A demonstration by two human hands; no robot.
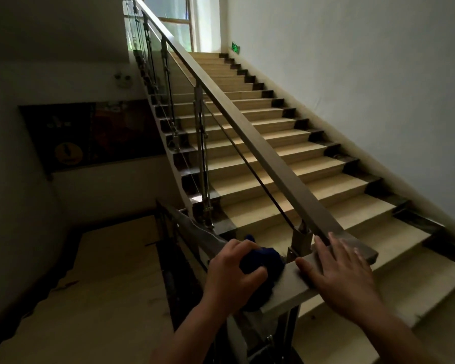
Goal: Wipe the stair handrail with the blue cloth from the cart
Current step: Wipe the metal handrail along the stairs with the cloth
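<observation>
A flat metal handrail climbs from the bottom centre up to the top left, beside a flight of tan stairs. At its lower end the rail bends into a short level piece. My left hand grips a bunched dark blue cloth and presses it onto that level piece at the bend. To the right of the cloth, my right hand lies flat on the rail with its fingers spread, holding nothing. No cart is in view.
Glass panels and steel posts stand under the rail. A white wall borders the stairs on the right. A second railing drops down to the left over a lower flight. A dark poster hangs on the left wall.
</observation>
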